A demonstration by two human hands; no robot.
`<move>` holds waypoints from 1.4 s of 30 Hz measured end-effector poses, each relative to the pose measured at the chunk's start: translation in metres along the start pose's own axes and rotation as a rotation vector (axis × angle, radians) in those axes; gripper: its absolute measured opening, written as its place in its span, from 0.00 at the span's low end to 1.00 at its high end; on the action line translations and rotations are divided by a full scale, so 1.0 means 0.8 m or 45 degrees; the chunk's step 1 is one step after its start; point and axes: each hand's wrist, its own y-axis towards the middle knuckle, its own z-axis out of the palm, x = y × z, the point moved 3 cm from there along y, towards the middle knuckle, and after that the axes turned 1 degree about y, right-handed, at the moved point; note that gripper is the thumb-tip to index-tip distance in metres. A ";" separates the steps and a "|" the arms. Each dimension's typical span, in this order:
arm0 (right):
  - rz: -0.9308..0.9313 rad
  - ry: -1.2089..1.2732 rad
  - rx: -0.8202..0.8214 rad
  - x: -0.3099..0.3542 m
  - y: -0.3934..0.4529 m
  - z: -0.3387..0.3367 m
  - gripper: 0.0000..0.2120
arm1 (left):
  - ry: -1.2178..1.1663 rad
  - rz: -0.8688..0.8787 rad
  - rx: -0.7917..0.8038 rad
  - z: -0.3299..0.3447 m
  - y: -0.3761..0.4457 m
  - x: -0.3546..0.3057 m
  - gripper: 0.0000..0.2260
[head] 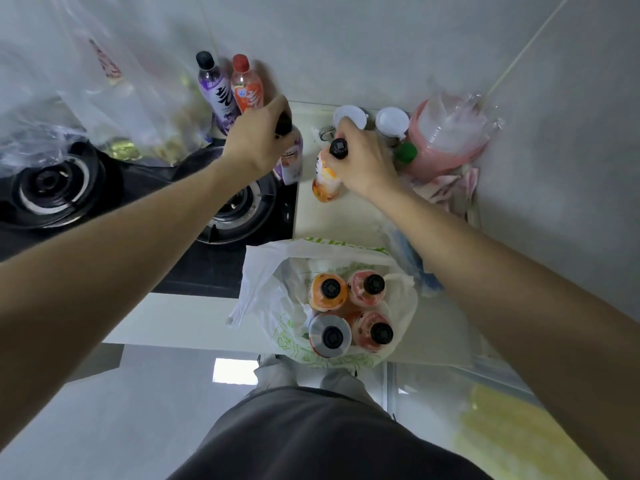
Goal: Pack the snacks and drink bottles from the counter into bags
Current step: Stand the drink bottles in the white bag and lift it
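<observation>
My left hand grips the black-capped neck of a purple-labelled bottle at the stove's right edge. My right hand grips the top of an orange-labelled bottle standing on the counter. A white plastic bag with green print lies open at the counter's front edge and holds several upright bottles. Against the back wall stand a purple bottle and an orange bottle with a red cap.
A black gas stove with two burners fills the left. A clear plastic bag hangs at the upper left. Two white-lidded jars, a green cap and a pink container crowd the back right corner.
</observation>
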 end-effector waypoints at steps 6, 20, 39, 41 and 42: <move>0.001 0.118 -0.115 -0.007 -0.071 -0.052 0.12 | -0.104 0.092 -0.068 -0.033 -0.076 -0.048 0.10; -0.061 0.281 -0.096 0.013 -0.169 -0.123 0.12 | -0.134 0.065 -0.075 -0.074 -0.167 -0.119 0.09; 0.049 0.198 0.050 -0.014 -0.168 -0.047 0.14 | -0.132 -0.122 0.163 0.025 -0.185 -0.070 0.07; 0.035 0.229 0.051 -0.015 -0.163 -0.049 0.14 | -0.130 -0.128 0.140 0.028 -0.177 -0.067 0.07; 0.032 0.239 0.058 -0.015 -0.160 -0.049 0.14 | -0.128 -0.130 0.128 0.028 -0.173 -0.066 0.07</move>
